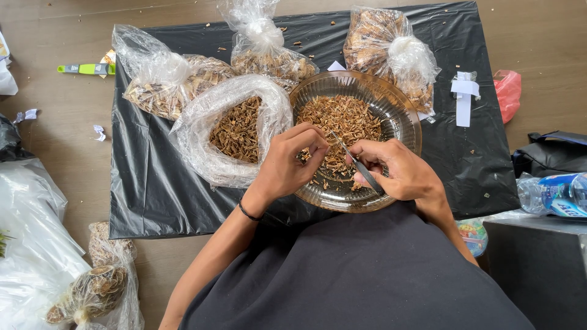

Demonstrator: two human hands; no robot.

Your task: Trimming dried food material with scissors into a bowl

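A clear brownish glass bowl [400, 113] holds a heap of small dried brown pieces [342, 119]. My left hand [287, 165] hovers over the bowl's near left side, its fingertips pinched on one small brown piece. My right hand [400, 171] grips thin metal tweezers [351, 156] whose tip points up and left toward that piece. An open clear plastic bag [202, 122] with more dried pieces lies just left of the bowl.
Three tied plastic bags of dried material [165, 85] [266, 52] [385, 46] lie on the black sheet [147, 183] behind the bowl. A water bottle [553, 194] and a dark bag [550, 153] are at right; more bags [98, 287] sit lower left.
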